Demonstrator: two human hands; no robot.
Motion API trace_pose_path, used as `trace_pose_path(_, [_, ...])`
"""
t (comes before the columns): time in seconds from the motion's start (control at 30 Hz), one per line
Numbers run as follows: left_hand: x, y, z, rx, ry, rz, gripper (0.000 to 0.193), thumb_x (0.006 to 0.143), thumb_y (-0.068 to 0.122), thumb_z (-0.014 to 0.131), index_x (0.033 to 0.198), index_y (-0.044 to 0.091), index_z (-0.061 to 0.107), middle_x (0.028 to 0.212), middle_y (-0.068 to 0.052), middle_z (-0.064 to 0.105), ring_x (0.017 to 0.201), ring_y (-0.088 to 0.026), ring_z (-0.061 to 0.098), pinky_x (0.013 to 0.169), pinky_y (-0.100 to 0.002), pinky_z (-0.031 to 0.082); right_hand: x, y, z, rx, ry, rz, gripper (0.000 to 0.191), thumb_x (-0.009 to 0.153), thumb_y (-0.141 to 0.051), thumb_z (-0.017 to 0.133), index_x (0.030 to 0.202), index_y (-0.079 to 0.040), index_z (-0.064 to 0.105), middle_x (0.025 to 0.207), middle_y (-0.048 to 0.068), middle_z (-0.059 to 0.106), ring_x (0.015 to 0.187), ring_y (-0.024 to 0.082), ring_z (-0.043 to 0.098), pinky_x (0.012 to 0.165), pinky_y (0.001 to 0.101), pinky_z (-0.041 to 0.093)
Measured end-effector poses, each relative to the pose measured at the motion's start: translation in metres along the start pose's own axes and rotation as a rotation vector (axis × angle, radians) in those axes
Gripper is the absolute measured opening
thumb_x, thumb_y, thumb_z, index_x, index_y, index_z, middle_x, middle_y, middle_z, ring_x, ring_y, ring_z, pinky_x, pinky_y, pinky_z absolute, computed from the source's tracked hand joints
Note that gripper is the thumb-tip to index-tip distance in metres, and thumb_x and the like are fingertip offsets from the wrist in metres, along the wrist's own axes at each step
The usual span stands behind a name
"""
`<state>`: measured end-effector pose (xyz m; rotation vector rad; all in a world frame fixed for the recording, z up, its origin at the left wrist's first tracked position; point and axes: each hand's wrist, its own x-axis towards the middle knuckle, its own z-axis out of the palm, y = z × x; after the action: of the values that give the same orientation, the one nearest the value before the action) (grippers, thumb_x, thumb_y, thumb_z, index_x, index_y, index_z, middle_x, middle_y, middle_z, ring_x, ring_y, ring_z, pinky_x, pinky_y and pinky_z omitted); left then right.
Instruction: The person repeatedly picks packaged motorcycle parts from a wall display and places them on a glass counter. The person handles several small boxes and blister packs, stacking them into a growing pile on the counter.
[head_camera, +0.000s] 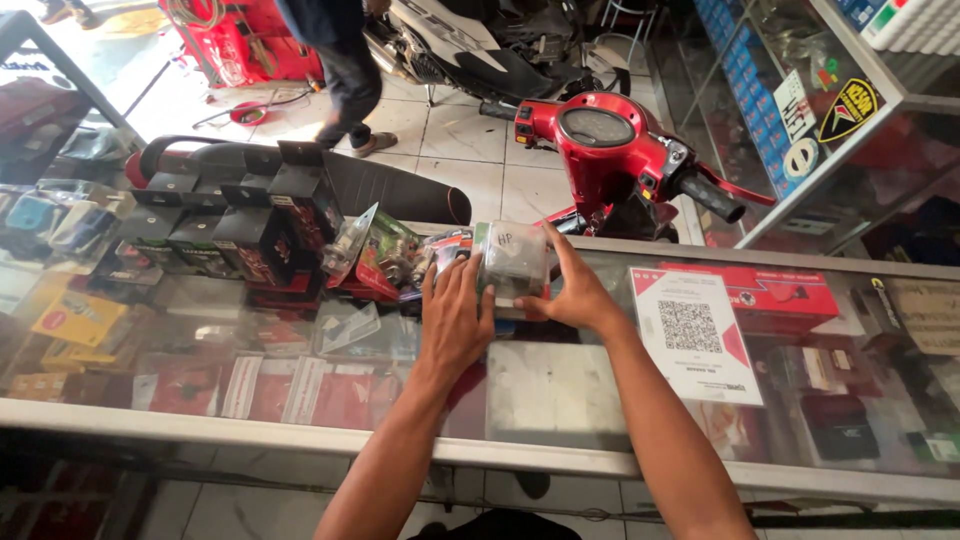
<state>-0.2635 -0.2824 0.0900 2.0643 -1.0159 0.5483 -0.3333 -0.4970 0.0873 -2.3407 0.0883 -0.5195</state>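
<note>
Both hands on 1 clear plastic box (512, 258), upright on the glass counter (560, 400). Left hand (455, 320) flat against the box's near-left face, fingers extended and pressing, not curled under. Right hand (572, 290) cupping the right side, thumb at the near edge, fingers wrapped up toward the top corner. So: a 2-sided squeeze, box between both sets of fingertips, base seemingly on the glass.

Risks, judged from this:
- Smooth plastic, flat-palm contact on the left: likely slip if lifted by squeeze alone. Drop onto glass = cracked box or chipped counter top.
- Blister packs (385, 255) lying just left of the left fingertips, touching or nearly so. Any leftward slide knocks them into the black boxes (265, 215) stacked beyond.
- Far counter edge just beyond the fingertips; red scooter (610, 150) below it. A forward push sends the box over.
- Printed card (692, 335) near the right wrist: easy to sweep with the forearm.
- Lid state hard to tell; a loose lid could pop under squeeze.
</note>
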Motion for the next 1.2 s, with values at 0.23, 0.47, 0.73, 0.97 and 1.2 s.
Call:
trace_pose_path(0.23, [-0.004,-0.001,-0.004,-0.008,0.001,0.022,0.05,0.096,0.02,0.061,0.138,-0.004,0.053,0.127,-0.022,0.064,0.129,-0.036,0.055,0.119,-0.055,0.027,-0.008,-0.009,0.007,0.017,0.012,0.097,0.124,0.067,-0.037,0.093,0.163,-0.011,0.02,0.154,0.021,0.048,0.143,0.032,0.048,0.109,0.0422,0.044])
trace_pose_path(0.47, [-0.01,0.001,-0.014,-0.045,0.013,0.022,0.051,0.094,0.02,0.063,0.137,-0.004,0.054,0.127,-0.022,0.064,0.129,-0.036,0.055,0.12,-0.054,0.025,-0.027,-0.023,0.022,0.031,0.152,-0.008,0.111,0.073,-0.029,0.091,0.161,-0.006,0.028,0.154,0.022,0.05,0.141,0.033,0.05,0.11,0.0414,0.045])
trace_pose_path(0.73, [-0.019,0.007,-0.032,-0.091,0.064,0.032,0.051,0.091,0.018,0.064,0.136,-0.004,0.055,0.137,-0.022,0.059,0.137,-0.037,0.049,0.121,-0.058,0.02,-0.074,-0.057,0.046,0.063,0.221,0.255,0.104,0.077,-0.034,0.084,0.159,-0.008,0.026,0.154,0.015,0.05,0.118,0.029,0.064,0.104,0.0395,0.049])
trace_pose_path(0.97, [-0.033,0.029,-0.053,-0.266,0.136,0.156,0.043,0.088,0.011,0.068,0.128,-0.001,0.059,0.137,-0.019,0.06,0.138,-0.037,0.049,0.122,-0.058,0.024,-0.15,-0.116,0.058,0.016,0.354,0.43,0.079,0.081,-0.024,0.08,0.15,-0.013,0.042,0.143,0.008,0.057,0.11,0.02,0.068,0.08,0.0341,0.056])
trace_pose_path(1.2, [-0.063,0.06,-0.061,-0.559,-0.097,0.43,0.02,0.087,0.004,0.069,0.106,0.003,0.067,0.115,-0.014,0.066,0.126,-0.035,0.058,0.114,-0.055,0.038,-0.293,-0.154,0.066,-0.025,0.704,0.536,0.044,0.088,-0.015,0.075,0.13,-0.008,0.067,0.121,0.005,0.07,0.101,0.016,0.068,0.082,0.032,0.056])
